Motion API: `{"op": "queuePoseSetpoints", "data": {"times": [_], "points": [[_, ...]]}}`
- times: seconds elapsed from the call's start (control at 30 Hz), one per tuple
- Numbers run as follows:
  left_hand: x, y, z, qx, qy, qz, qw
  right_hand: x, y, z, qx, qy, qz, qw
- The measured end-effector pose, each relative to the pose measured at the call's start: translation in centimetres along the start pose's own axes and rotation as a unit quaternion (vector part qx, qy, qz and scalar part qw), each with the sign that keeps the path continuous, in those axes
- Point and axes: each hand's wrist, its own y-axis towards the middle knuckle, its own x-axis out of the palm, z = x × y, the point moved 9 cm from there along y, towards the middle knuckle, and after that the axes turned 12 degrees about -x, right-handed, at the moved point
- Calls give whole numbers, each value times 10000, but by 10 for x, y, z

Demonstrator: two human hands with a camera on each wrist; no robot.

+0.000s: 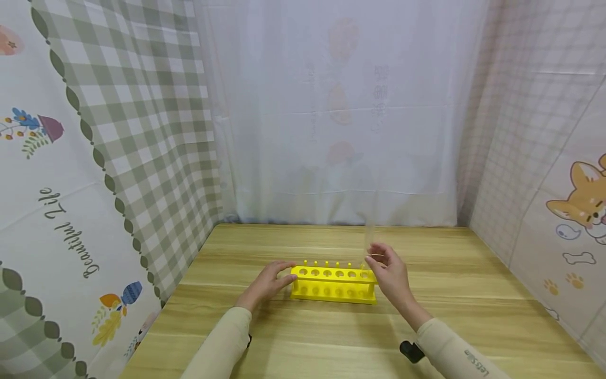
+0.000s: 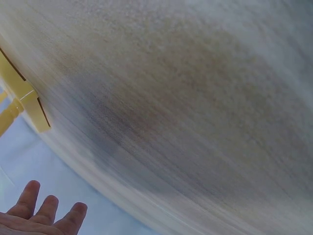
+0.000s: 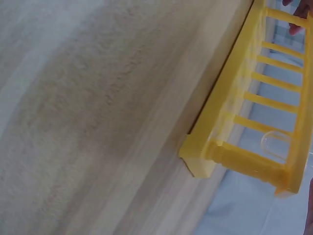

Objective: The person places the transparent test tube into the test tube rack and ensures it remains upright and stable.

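Observation:
A yellow test tube rack [image 1: 333, 287] stands on the table between the hands. My left hand [image 1: 267, 284] holds its left end, thumb at the front edge and a finger at the top behind. In the left wrist view three fingers of the left hand [image 2: 49, 215] extend apart from the rack [image 2: 22, 90]. At the right end, my right hand [image 1: 389, 271] pinches a clear, upright test tube [image 1: 370, 231]. The right wrist view shows the rounded bottom of the test tube [image 3: 275, 145] just below the upper plate of the rack [image 3: 249, 164], beside the end post.
The rack sits on a wood-grain table [image 1: 331, 337]. A white curtain [image 1: 341, 158] hangs behind it. A checked cloth [image 1: 142, 105] borders the left side and a printed cloth [image 1: 530, 184] the right. A black strap piece [image 1: 411, 351] is at the right wrist.

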Motion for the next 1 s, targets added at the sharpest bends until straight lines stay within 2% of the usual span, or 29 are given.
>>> {"op": "queuePoseSetpoints", "data": {"times": [0.27,0.5,0.7,0.77,0.87,1.0], "points": [[0,-1,2,76,-50,36,10000,7,-14,16,79,-80,-180,9998],[1,0,3,80,-130,36,9999,9,-24,23,-41,-846,-330,9959],[3,2,3,115,-244,-26,9996,7,-24,23,-23,-1158,-426,9923],[3,2,4,111,-57,14,9999,7,-25,24,89,-1183,-547,9914],[0,1,9,87,516,91,9986,2,-27,30,272,-1299,-649,9890],[-13,3,6,-189,1085,246,9936,-20,-26,45,491,-1598,-775,9829]]}}
